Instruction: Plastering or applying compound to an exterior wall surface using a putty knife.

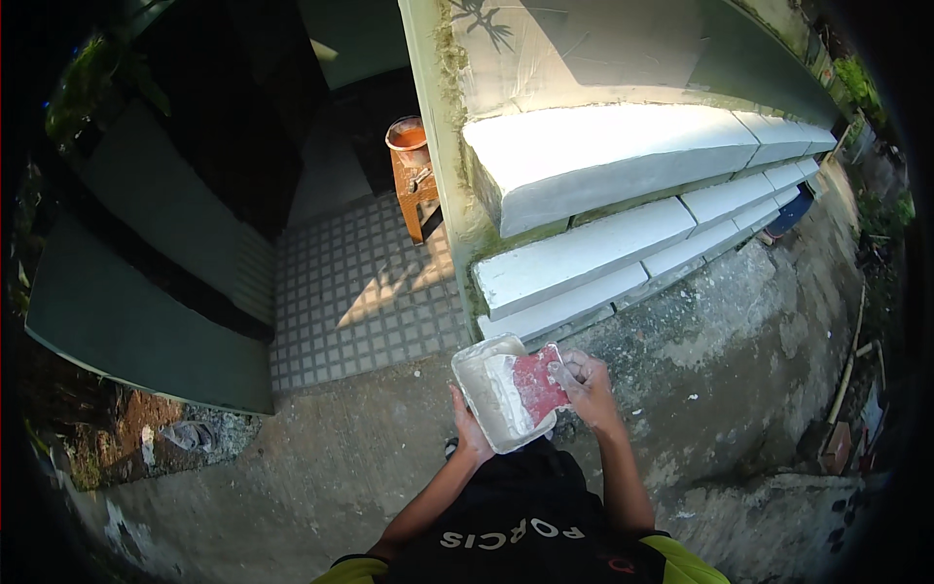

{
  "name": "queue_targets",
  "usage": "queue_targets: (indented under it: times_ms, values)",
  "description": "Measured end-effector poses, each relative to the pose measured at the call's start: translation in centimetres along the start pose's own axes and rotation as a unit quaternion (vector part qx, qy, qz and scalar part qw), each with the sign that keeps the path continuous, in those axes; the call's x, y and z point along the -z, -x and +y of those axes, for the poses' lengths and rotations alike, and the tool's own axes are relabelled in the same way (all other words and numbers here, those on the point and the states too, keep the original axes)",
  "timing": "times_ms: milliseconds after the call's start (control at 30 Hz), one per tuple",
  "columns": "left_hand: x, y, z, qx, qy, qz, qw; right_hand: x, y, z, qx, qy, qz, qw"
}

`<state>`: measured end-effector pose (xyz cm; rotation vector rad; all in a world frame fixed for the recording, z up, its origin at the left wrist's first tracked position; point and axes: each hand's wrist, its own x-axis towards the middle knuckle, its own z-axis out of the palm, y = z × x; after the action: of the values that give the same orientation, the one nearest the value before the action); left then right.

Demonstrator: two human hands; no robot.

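My left hand (471, 428) supports a shallow, pale rectangular tub (471, 382) from its left side, in front of my body. White paste (505, 387) lies inside it and coats its walls. Between the fingers and thumb of my right hand (590, 389) is a flat red scraper (541, 382), smeared with white. The scraper's far edge reaches into the tub, against the paste. Whitish residue covers my right fingers. Most of my left fingers are hidden beneath the tub.
Stepped white blocks (603, 251) run along the wall (584, 68) ahead and right. Left of the wall corner, an orange-brown stool (407, 200) bears a bucket (410, 142) on patterned tiles (331, 321). A green door panel (146, 336) stands left. Rough concrete (350, 457) lies underfoot.
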<state>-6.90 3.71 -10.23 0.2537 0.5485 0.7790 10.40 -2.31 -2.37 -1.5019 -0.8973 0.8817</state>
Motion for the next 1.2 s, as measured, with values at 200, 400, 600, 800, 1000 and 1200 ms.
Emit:
queue_targets:
  times_ms: [200, 400, 600, 800, 1000, 1200]
  values:
    - [0.5, -0.5, 0.1, 0.005, 0.006, -0.02, 1.0, -0.2, 0.2, -0.3, -0.037, -0.133, -0.015, 0.99]
    - [-0.2, -0.1, 1.3, -0.038, -0.028, -0.027, 0.999, -0.1, -0.5, 0.1, -0.007, -0.222, -0.034, 0.974]
    - [-0.4, -0.6, 1.7, -0.039, 0.017, -0.014, 0.999, -0.4, -0.7, -2.9, -0.032, -0.285, -0.071, 0.955]
    - [-0.1, -0.5, 2.5, -0.04, 0.003, -0.052, 0.998, 0.1, -2.3, -8.0, 0.01, -0.176, -0.104, 0.979]
    - [0.4, -0.5, 2.4, -0.07, -0.021, -0.035, 0.997, 0.2, -3.4, -11.8, 0.031, -0.132, -0.145, 0.98]
    - [-0.4, -0.5, 2.9, -0.026, 0.026, -0.059, 0.998, 1.7, -5.4, -15.5, 0.088, -0.11, -0.103, 0.985]
